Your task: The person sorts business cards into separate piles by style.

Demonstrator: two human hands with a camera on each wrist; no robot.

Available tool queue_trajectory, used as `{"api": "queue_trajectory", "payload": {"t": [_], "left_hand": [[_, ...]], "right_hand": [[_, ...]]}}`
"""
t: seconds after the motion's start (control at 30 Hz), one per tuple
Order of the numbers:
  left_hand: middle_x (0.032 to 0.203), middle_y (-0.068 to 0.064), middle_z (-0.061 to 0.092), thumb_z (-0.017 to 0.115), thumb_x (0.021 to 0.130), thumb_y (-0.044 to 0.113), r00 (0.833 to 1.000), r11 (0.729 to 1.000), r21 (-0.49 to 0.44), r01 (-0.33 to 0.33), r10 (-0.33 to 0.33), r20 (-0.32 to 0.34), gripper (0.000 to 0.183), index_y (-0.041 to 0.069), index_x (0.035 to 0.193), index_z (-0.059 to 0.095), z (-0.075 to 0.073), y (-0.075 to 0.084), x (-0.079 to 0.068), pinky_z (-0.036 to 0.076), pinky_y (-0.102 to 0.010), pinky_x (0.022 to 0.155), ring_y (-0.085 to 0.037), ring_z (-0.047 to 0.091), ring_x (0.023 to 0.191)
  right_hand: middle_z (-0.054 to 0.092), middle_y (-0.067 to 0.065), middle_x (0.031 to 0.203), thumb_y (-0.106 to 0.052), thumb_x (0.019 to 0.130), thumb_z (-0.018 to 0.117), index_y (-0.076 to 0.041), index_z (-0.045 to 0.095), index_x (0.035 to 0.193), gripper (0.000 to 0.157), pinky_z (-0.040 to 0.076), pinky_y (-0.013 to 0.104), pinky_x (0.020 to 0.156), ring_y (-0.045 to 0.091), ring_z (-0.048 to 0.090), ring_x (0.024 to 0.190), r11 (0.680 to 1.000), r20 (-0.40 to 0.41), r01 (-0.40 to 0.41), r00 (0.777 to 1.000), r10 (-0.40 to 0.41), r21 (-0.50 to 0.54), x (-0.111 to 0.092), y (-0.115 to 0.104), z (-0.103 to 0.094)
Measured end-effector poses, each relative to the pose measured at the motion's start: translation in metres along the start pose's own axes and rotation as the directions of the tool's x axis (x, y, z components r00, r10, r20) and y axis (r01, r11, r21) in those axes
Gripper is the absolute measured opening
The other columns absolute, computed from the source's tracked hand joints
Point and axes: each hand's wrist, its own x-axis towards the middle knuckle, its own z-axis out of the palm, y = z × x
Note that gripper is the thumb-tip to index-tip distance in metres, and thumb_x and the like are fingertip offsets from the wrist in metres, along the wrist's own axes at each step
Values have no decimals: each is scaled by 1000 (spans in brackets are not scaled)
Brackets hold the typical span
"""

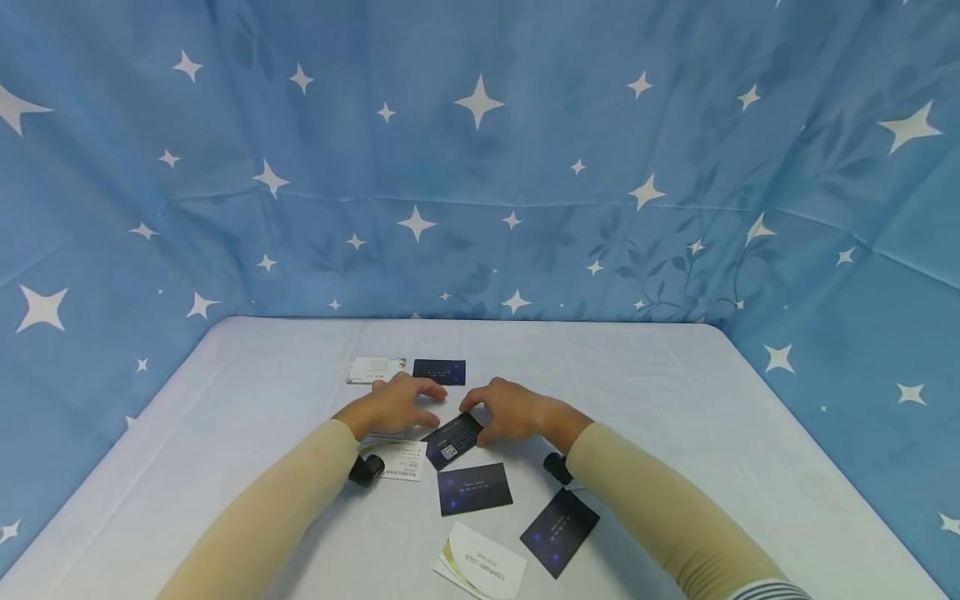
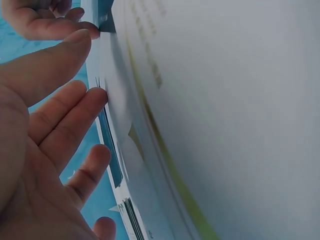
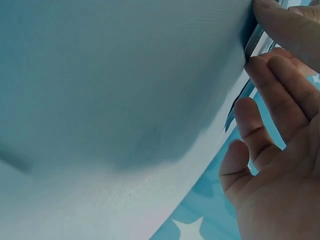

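A dark blue business card [image 1: 453, 440] with a QR code lies slanted between the two hands. My right hand [image 1: 513, 410] holds it at its right end, thumb and index finger at the edges; in the right wrist view the dark card [image 3: 253, 42] shows edge-on between them. My left hand [image 1: 393, 404] hovers at the card's upper left, its fingers spread and relaxed, the thumb tip near the card's corner. In the left wrist view the left hand [image 2: 55, 130] has nothing in its grasp. White cards [image 1: 405, 460] lie partly hidden under the left wrist.
At the back lie a white card [image 1: 375, 369] and a dark card [image 1: 439, 372] side by side. Nearer are a dark card [image 1: 475, 489], another dark card [image 1: 559, 533] and white COMPANY LOGO cards [image 1: 483, 562]. A blue star curtain [image 1: 480, 167] hangs behind the white table [image 1: 645, 375].
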Motion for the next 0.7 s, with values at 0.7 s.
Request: {"api": "queue_trajectory", "payload": {"t": [0.7], "left_hand": [[114,0,55,90,73,37,996,993,89,82,-80,-30,58,31,127,68,11,10,-7,27,-49,89,-25,39,106]], "right_hand": [[58,9,134,-32,78,87,-14,59,140,71,38,47,106,29,49,124,978,-137,-195,969,204,75,-4,8,7]]}}
